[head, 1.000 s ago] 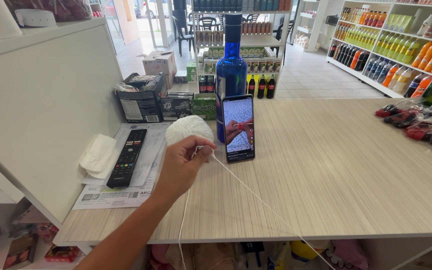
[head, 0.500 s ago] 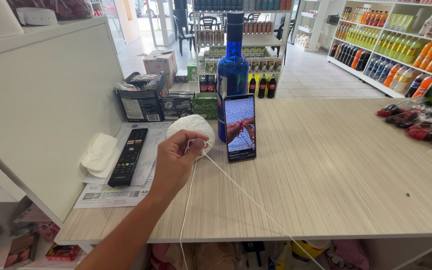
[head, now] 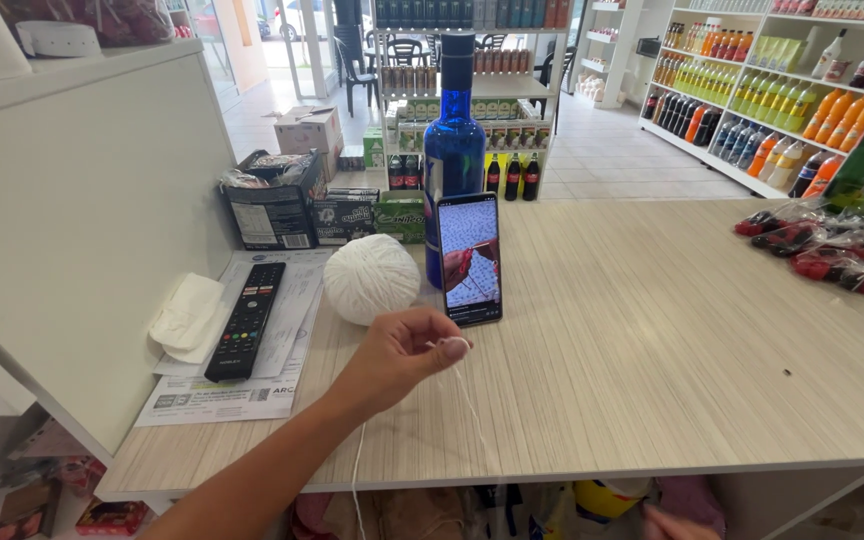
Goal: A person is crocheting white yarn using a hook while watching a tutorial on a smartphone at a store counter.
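The left hand (head: 397,358) pinches a thin white string (head: 464,385) between fingertips above the tabletop (head: 652,350); the string looks light, limp and slippery. The soft yarn ball (head: 372,279) rests beside the phone (head: 470,258).

Most of the counter (head: 652,330) is wide open through the middle and out to the front edge, easy to pass. The clutter sits at the left end: the ball of yarn (head: 372,278), a phone (head: 470,258) propped on a blue bottle (head: 454,150), a remote (head: 246,320) on papers (head: 287,300), and boxes (head: 277,205) at the back-left corner. Red wrapped packets (head: 832,250) crowd the right edge.
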